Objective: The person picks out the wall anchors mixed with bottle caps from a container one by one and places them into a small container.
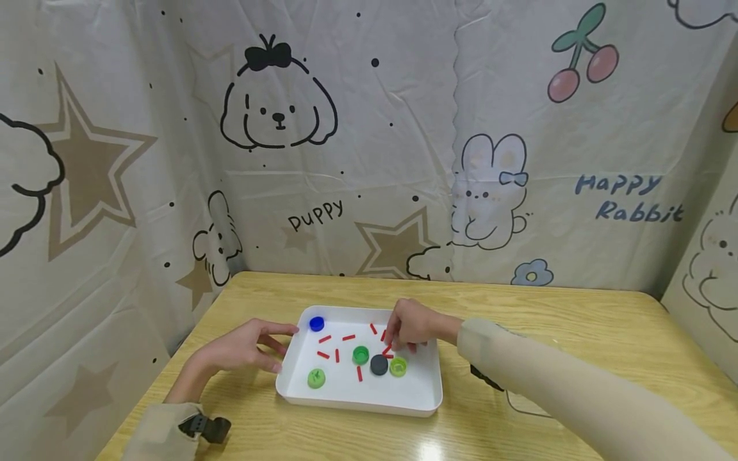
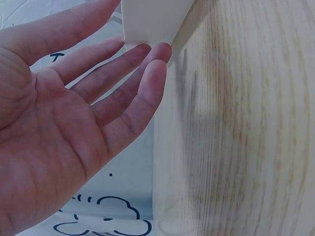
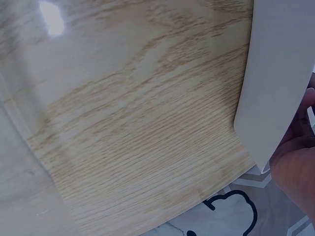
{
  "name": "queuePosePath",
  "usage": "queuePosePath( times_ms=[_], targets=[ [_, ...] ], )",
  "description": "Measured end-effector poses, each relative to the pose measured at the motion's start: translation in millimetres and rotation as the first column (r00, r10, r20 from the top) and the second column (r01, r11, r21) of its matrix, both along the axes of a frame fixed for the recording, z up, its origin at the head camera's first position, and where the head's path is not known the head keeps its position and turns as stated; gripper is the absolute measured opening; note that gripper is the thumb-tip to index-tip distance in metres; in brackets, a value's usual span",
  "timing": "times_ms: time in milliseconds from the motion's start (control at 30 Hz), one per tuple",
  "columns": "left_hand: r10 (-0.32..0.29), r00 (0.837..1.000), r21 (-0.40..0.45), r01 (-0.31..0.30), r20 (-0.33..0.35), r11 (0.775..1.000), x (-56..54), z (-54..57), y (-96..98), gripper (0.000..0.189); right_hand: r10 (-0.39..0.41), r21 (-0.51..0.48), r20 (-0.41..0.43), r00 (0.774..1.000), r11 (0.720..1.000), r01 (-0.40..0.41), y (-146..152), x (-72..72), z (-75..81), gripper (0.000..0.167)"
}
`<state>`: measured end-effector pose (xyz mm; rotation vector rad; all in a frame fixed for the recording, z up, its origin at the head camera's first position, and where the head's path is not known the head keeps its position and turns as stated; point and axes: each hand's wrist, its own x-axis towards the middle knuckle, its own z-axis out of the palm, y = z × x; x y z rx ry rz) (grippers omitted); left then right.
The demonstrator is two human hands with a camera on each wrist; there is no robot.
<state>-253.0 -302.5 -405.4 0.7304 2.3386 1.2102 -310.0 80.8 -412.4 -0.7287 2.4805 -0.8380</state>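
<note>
A shallow white tray (image 1: pixel 360 404) sits on the wooden table. Against its left side, my left hand (image 1: pixel 242 346) rests with loosely spread fingers touching the rim; the left wrist view shows the palm and fingertips beside the tray wall. Inside the right part of the tray, my right hand (image 1: pixel 410 322) reaches down, thumb and fingers pinched at a short red stick (image 1: pixel 387 350). Just in front of it lie a black cap (image 1: pixel 378 365) and a yellow-green cap (image 1: pixel 398 367). In the right wrist view the tray wall hides most of this hand.
A green cap (image 1: pixel 360 355) lies mid-tray, a blue cap (image 1: pixel 316 324) at the back left, a light green cap (image 1: pixel 316 378) at the front left. Several red sticks are scattered between them. A transparent flat item (image 1: pixel 527 413) lies under the right forearm. A printed curtain (image 1: pixel 369 128) stands behind the table.
</note>
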Motion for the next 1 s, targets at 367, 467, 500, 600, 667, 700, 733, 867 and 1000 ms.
queuePosePath(
  times_ms=[367, 467, 500, 600, 667, 700, 733, 867, 1000],
  targets=[
    [-0.007, 1.0, -0.001, 0.007, -0.001, 1.0, 0.3, 0.3, 0.6, 0.078, 0.029, 0.008, -0.014, 0.999, 1.0, -0.029, -1, 0.4, -1.5, 0.018],
    [-0.008, 1.0, -0.004, 0.008, -0.004, 1.0, 0.5, 0.5, 1.2, 0.078, 0.033, 0.012, -0.017, 0.999, 0.999, -0.033, -1, 1.1, -0.8, 0.017],
    [-0.007, 1.0, -0.003, 0.007, -0.004, 1.0, 0.5, 0.6, 1.4, 0.078, 0.035, 0.012, -0.019, 0.999, 0.999, -0.035, 0, 1.1, -0.7, 0.016],
    [0.0, 1.0, -0.004, 0.0, 0.0, 1.0, 1.1, 1.1, 1.8, 0.078, 0.041, 0.011, -0.02, 0.999, 0.999, -0.041, 1, 1.4, 0.3, 0.015],
    [-0.001, 1.0, -0.004, 0.001, 0.0, 1.0, 1.7, 1.5, 2.3, 0.079, 0.051, 0.007, -0.027, 0.998, 0.999, -0.051, 1, 1.6, 1.6, 0.013],
    [0.005, 1.0, -0.004, -0.005, 0.003, 1.0, 2.0, 1.7, 2.1, 0.079, 0.055, 0.008, -0.03, 0.998, 0.998, -0.054, 2, 1.5, 2.6, 0.013],
    [0.007, 1.0, -0.005, -0.007, 0.005, 1.0, 2.3, 1.9, 2.2, 0.079, 0.056, 0.005, -0.031, 0.998, 0.998, -0.055, 3, 1.4, 3.8, 0.013],
    [0.014, 1.0, -0.005, -0.014, 0.016, 1.0, 3.4, 2.4, 2.4, 0.079, 0.054, -0.001, -0.049, 0.997, 0.999, -0.054, 7, 1.2, 10.3, 0.014],
    [0.01, 1.0, 0.008, -0.011, 0.026, 1.0, 3.7, 2.0, 2.6, 0.081, 0.059, -0.017, -0.061, 0.996, 0.998, -0.06, 11, 1.4, 16.8, 0.014]
  ],
)
